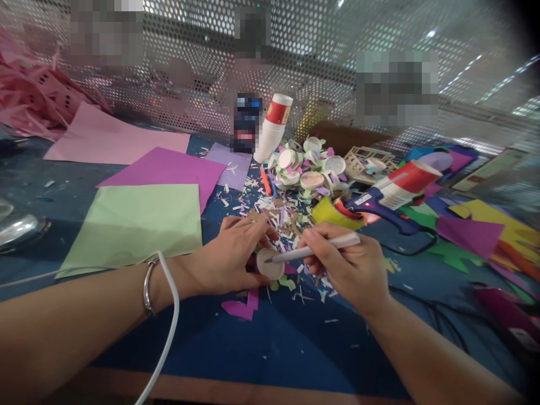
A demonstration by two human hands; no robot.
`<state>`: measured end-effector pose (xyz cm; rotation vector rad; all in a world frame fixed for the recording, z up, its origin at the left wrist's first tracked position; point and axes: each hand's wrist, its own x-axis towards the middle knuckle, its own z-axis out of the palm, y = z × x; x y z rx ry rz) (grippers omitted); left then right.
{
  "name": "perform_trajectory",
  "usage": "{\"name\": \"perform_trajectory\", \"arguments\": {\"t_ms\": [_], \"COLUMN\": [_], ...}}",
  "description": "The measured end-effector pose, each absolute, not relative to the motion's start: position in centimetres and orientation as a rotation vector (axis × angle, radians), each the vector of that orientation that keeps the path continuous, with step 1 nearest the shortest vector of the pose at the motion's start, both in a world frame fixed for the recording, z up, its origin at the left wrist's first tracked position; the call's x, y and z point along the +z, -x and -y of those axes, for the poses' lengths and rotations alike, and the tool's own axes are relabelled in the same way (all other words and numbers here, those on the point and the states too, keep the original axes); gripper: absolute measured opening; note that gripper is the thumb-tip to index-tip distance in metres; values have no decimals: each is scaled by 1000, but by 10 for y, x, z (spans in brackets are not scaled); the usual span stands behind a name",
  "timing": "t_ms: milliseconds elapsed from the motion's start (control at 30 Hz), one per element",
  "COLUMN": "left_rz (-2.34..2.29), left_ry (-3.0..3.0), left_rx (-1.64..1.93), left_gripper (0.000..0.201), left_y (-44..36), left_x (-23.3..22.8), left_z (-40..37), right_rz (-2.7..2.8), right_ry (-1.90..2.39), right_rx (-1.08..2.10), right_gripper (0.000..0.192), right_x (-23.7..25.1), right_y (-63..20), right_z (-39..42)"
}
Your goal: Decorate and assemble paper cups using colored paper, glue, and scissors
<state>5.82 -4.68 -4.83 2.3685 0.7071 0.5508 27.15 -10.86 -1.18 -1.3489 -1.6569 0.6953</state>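
Holding a paper disc (270,263), left hand (230,256); right hand (352,269) pens (314,250) it.

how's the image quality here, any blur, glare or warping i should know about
Head view: the centre is fairly sharp, with the left hand holding a small paper cup and the right hand holding a pen; the edges smear and bend, the top right corner goes dark, bright glare streaks the mesh screen behind, and several patches there are pixelated.

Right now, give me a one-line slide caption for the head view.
Left hand steadies a small paper disc while right hand marks it with a pen.
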Motion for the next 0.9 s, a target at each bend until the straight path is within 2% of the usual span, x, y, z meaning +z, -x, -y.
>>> {"name": "perform_trajectory", "arguments": {"t_ms": [333,900], "left_rz": [-701,-695], "left_ry": [-2380,-2381], "left_rx": [583,582], "left_gripper": [50,53], "left_y": [-59,-58], "left_x": [-49,-50], "left_z": [47,46], "right_rz": [1851,1857], "right_ry": [1311,1305], "right_rx": [454,394], "right_gripper": [26,23], "right_x": [-19,-17], "right_y": [-269,-270], "right_z": [107,111]}}
